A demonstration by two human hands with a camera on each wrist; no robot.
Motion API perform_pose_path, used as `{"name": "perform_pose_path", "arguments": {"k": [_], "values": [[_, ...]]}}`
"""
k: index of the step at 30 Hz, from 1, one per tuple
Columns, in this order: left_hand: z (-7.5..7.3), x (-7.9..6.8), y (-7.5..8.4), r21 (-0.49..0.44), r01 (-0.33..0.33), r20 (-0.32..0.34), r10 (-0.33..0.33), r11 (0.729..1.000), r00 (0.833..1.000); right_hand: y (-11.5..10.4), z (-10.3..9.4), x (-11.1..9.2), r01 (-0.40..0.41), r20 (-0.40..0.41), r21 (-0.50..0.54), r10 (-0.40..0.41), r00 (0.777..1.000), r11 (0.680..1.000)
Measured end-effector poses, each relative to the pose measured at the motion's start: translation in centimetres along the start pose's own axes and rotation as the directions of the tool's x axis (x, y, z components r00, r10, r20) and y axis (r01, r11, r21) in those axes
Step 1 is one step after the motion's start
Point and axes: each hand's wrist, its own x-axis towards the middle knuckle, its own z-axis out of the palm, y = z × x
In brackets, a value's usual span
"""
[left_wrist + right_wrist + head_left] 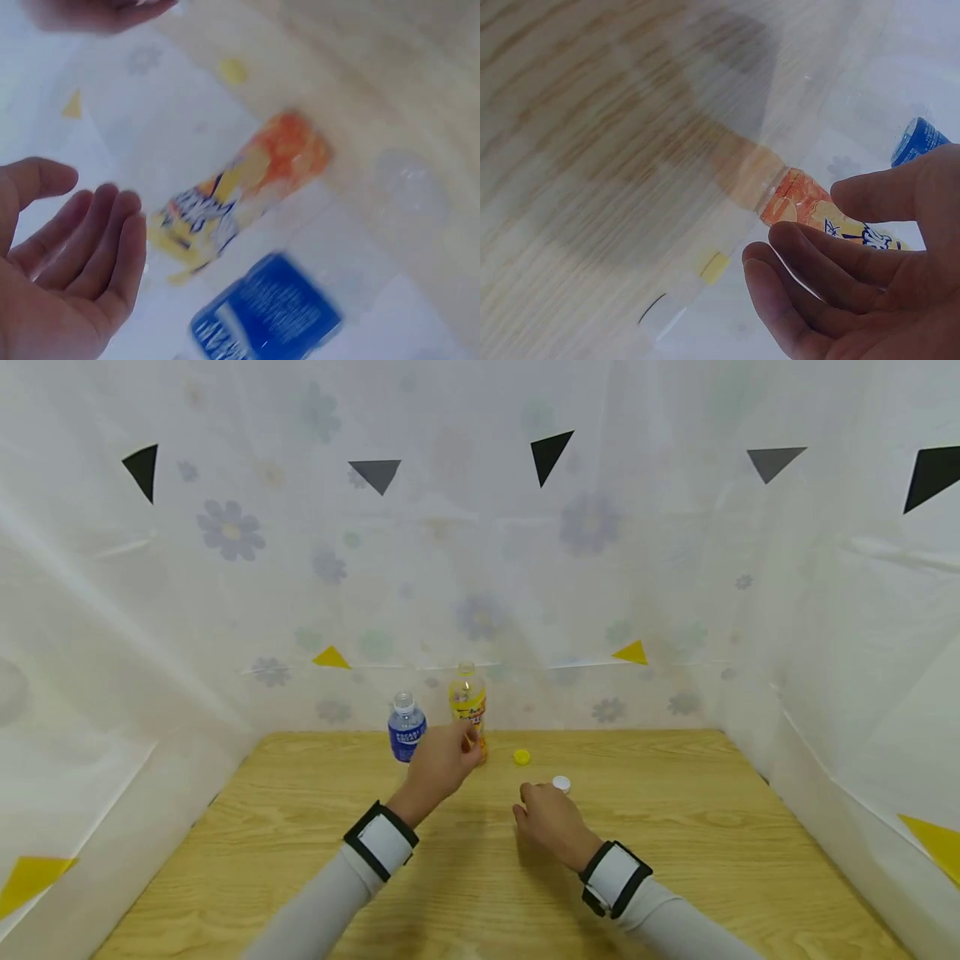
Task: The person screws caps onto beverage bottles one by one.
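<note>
My left hand (444,757) hovers before two uncapped bottles, its fingers loosely bent with nothing between them. In the head view it overlaps a clear bottle with a yellow-orange label (467,696) and the right side of a shorter bottle with a blue label (406,732). Both stand upright. Low over the table, my right hand (555,822) has a relaxed curve and holds nothing. Just beyond its knuckles lies a white bottle cap (561,784). A yellow bottle cap (522,757) rests farther back, right of the taller bottle.
The wood-grain table (675,827) reaches back to a pale flower-printed curtain (480,552), which also hangs along both sides. Black, grey and yellow triangles are fixed to it. The bottles stand near the table's back edge.
</note>
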Motion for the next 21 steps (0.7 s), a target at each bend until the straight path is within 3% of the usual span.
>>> {"name": "perform_pose_path", "arguments": {"k": [5,10,12,15,18,21], "values": [[-3.6,2.9,0.4,-0.025,0.021,-0.151,-0.025,0.999,0.988,0.1,0.0,0.0,0.003,0.005,0.007,-0.003,1.0,1.0],[-6.9,4.9,-0.3,-0.125,0.093,-0.239,-0.121,0.988,0.963,0.2,0.3,0.0,-0.013,0.029,0.021,0.012,1.0,1.0],[-7.7,5.4,-1.0,-0.182,0.124,-0.283,-0.173,0.975,0.943,0.3,0.4,0.0,-0.011,0.028,0.025,0.01,1.0,1.0],[-8.4,5.6,-2.4,-0.27,0.163,-0.352,-0.255,0.949,0.901,0.3,0.4,-0.1,0.002,0.013,0.031,-0.002,1.0,1.0],[-8.1,5.3,-3.9,-0.347,0.196,-0.4,-0.334,0.917,0.854,0.3,0.3,-0.1,0.011,0.0,0.035,-0.012,1.0,0.999],[-7.3,4.3,-5.1,-0.429,0.227,-0.399,-0.409,0.875,0.821,0.2,0.2,-0.1,0.011,-0.001,0.035,-0.011,1.0,0.999]]}}
